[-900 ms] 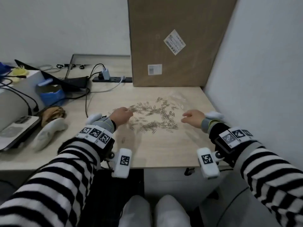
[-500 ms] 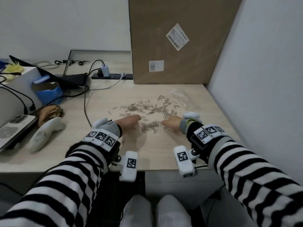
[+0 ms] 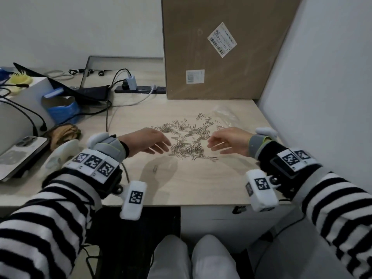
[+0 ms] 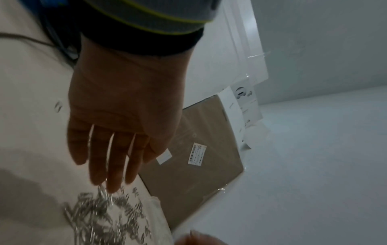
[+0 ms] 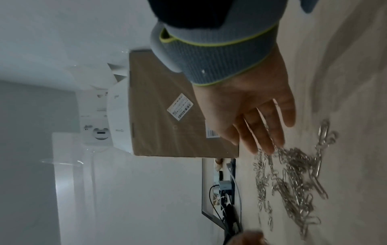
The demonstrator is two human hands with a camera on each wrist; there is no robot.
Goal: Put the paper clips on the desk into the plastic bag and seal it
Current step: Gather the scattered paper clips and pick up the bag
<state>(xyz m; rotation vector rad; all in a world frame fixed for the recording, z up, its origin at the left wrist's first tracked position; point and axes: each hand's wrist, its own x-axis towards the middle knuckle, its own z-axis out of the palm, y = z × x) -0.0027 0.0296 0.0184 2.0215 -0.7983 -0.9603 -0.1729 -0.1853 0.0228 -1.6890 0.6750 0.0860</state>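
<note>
While both hands flanked the heap: lay between them, heap's long axis running side to side from one hand toward the other.
Heap: scattered small silver wire paper clips on pale wood-grain desk, just in front of tall brown cardboard box.
Left side: left hand just beside heap's left edge, fingers straight and spread, tips at or just above nearest clips; held nothing.
Right side: right hand just beside heap's right edge, fingers loosely extended toward clips; held nothing.
Stray: single silver paper clip apart from heap, on the side away from the box, nearer left hand.
Bag: clear crumpled plastic bag flat on desk between heap's far right corner and box, near its right end; nearer right hand; mouth direction could not be told.
Judgement: bag reachable first by right hand, beyond and to the right of heap; clips not yet bagged, seal not yet made.
</note>
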